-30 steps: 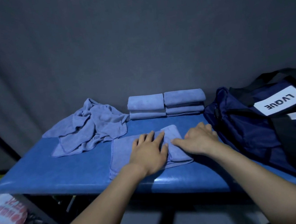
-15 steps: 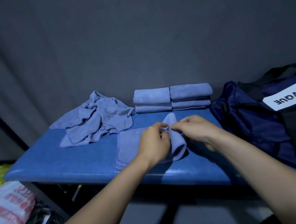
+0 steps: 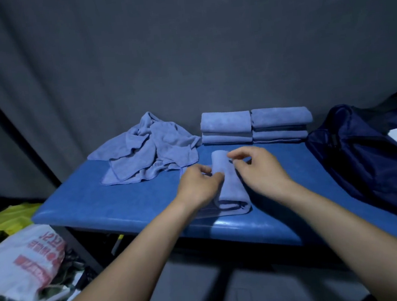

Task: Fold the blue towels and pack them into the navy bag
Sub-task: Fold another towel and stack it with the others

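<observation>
The towel lies mid-bench, already doubled into a narrow strip running away from the person, its layered end facing the near edge. The left hand pinches the strip's left edge with curled fingers; the right hand hovers at its right side, fingers curled and tips drawn together, perhaps just nipping the cloth, though that cannot be told for sure.

The step looks like squaring up this fold. To do it well, keep the edges aligned, press the crease flat with the palms, then match its size to the 2 folded stacks behind. A loose pile waits on the left; the bag sits open on the right.
</observation>
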